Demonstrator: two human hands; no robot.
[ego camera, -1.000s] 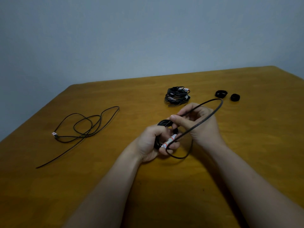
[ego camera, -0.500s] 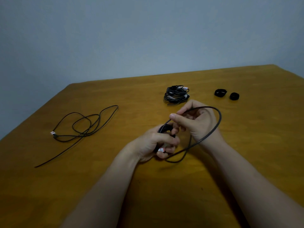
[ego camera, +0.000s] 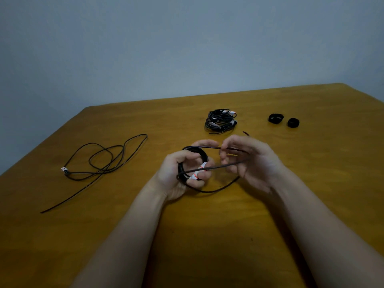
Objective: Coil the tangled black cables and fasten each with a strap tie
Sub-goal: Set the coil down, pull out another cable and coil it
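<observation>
Above the table, our left hand grips the coil; our right hand pinches the tail — we should lay it round evenly, loops matched, left grip kept firm.

The left hand and right hand are bare. Back from the grip, the left forearm and right forearm are bare skin all the way to the picture's lower edge.
</observation>
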